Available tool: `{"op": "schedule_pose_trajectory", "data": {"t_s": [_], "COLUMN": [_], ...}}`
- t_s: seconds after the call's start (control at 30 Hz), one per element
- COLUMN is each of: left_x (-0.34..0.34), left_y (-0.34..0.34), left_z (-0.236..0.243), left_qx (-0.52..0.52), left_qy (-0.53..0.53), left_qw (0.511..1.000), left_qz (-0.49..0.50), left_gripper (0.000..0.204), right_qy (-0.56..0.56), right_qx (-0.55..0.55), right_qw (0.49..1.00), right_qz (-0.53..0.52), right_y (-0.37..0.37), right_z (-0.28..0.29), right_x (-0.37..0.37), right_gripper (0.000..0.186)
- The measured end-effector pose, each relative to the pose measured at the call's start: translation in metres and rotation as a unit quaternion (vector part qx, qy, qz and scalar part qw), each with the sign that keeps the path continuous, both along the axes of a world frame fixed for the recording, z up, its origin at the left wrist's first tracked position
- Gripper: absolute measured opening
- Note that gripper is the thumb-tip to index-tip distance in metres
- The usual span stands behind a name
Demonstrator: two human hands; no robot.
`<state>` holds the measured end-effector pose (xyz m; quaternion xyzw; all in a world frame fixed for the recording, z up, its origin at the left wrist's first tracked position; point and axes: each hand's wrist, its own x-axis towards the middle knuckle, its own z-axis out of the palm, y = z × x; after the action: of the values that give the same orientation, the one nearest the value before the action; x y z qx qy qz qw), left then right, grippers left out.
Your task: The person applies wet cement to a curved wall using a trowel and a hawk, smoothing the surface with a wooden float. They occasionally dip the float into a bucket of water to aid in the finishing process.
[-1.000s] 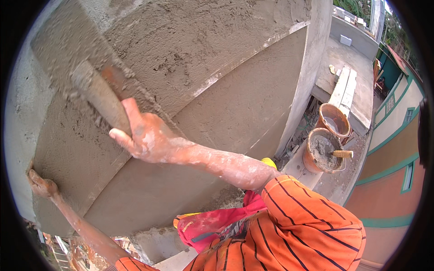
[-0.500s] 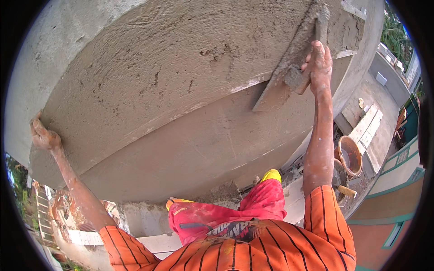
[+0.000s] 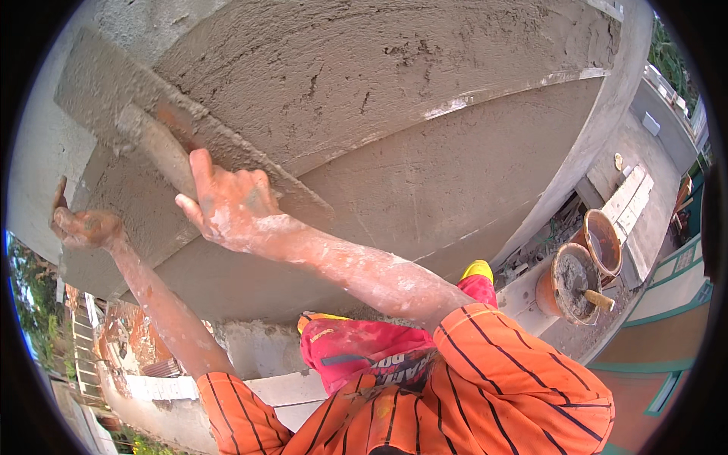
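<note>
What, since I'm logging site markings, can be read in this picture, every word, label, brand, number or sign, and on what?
Dark patch between shirt and trousers: pale letters, partly lost in folds, not transcribed here.
Small yellowish mark on the trousers: too small to read.
Trowel: no text seen.

A pale walkway (image 3: 522, 302) runs up to the orange-brown mortar bucket (image 3: 547, 297), whose base meets it, with a wooden-handled tool (image 3: 598, 299) standing in the grey mix. Just beyond the mortar bucket is a second bucket (image 3: 604, 235), though what lies under it is hidden. Farther out from the mortar bucket, a grey concrete slab (image 3: 661, 208) carries two pale boards (image 3: 628, 199) side by side, a small yellowish lump (image 3: 619, 161) and, farthest off, a white block (image 3: 651, 123).
</note>
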<state>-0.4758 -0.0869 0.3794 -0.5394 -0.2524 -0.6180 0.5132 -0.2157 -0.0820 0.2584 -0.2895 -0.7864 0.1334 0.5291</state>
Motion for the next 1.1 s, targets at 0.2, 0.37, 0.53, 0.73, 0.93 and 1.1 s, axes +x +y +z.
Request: {"op": "schedule_pose_trajectory", "data": {"t_s": [0.2,0.37,0.53,0.73,0.93,1.1], "left_x": [0.005,-0.073,-0.047,-0.031,-0.052,-0.083], "left_y": [-0.028,-0.143,-0.222,-0.289,-0.279,-0.2], "left_z": [-0.061,-0.198,-0.36,-0.482,-0.512,-0.471], "left_qx": [-0.012,-0.213,-0.288,-0.321,-0.372,-0.335], "left_qy": [-0.042,-0.261,-0.514,-0.633,-0.655,-0.571], "left_qw": [0.998,0.935,0.798,0.659,0.624,0.722], "left_qz": [0.046,0.108,0.13,0.247,0.209,0.203], "left_gripper": [0.05,0.04,0.04,0.044,0.043,0.038], "right_qy": [-0.016,0.06,0.329,0.435,0.347,0.179], "right_qx": [0.026,-0.047,-0.12,-0.149,-0.189,-0.203], "right_qw": [0.999,0.986,0.919,0.887,0.918,0.961], "right_qz": [-0.013,-0.146,-0.181,-0.03,0.012,-0.06], "right_y": [0.015,0.033,0.086,0.098,0.08,0.042], "right_z": [-0.027,-0.008,-0.006,-0.038,-0.049,0.038], "right_x": [0.018,0.171,0.333,0.375,0.339,0.24], "right_gripper": [0.047,0.055,0.068,0.054,0.051,0.062]}}
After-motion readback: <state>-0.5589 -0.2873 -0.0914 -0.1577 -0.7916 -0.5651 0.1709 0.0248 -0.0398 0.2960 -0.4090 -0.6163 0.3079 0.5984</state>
